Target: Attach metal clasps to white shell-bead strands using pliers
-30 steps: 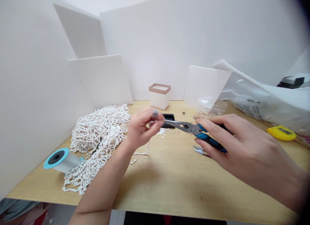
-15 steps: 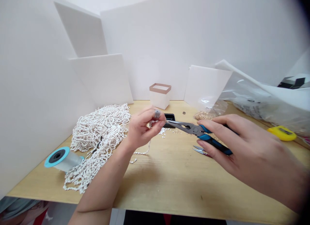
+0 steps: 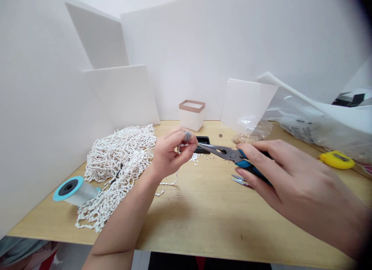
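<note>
My left hand (image 3: pixel 174 152), with a coiled ring on one finger, pinches a strand of white beads (image 3: pixel 173 183) that hangs below it toward the table. In my right hand (image 3: pixel 293 184) are long-nose pliers (image 3: pixel 229 153) with blue and black handles. The pliers' tips meet the left fingertips; a tiny gold-coloured piece seems to sit there, too small to make out. Behind the left hand lies a small black tray (image 3: pixel 203 140), partly hidden. Loose white beads (image 3: pixel 195 157) and tiny gold-coloured pieces (image 3: pixel 212 158) are scattered near it.
A heap of white bead strands (image 3: pixel 119 157) and a spool of clear line (image 3: pixel 77 190) lie at left. Snips (image 3: pixel 240 180) rest below the pliers. A white box (image 3: pixel 192 117) stands at the back. Plastic bags (image 3: pixel 308 126) and a yellow tape measure (image 3: pixel 337 160) are at right.
The pliers' jaws have closed up and their tips have moved slightly left against the left fingertips. My right hand has shifted a little left; the left hand barely moves.
</note>
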